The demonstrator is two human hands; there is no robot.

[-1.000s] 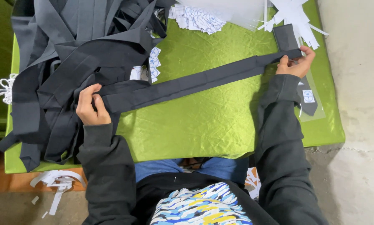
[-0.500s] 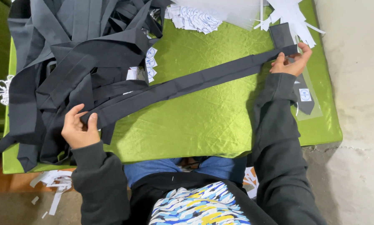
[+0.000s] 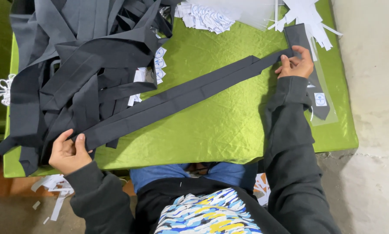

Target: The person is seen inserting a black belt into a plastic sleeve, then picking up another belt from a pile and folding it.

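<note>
Dark fabric strip [image 3: 177,97] stretches diagonally over the green table [image 3: 229,125], each end gripped by 1 hand: left [image 3: 68,151], right [image 3: 295,65].

This is looking like a small garment workshop, a sewing or packing station. A table under shiny green cloth [image 3: 229,130] is carrying a heap of dark grey fabric strips [image 3: 81,65], with a stack of small white printed labels [image 3: 205,17] lying at the far edge (more are peeking from under the heap). White paper offcuts [image 3: 51,195] are littering the bare concrete floor [image 3: 376,130].
</note>
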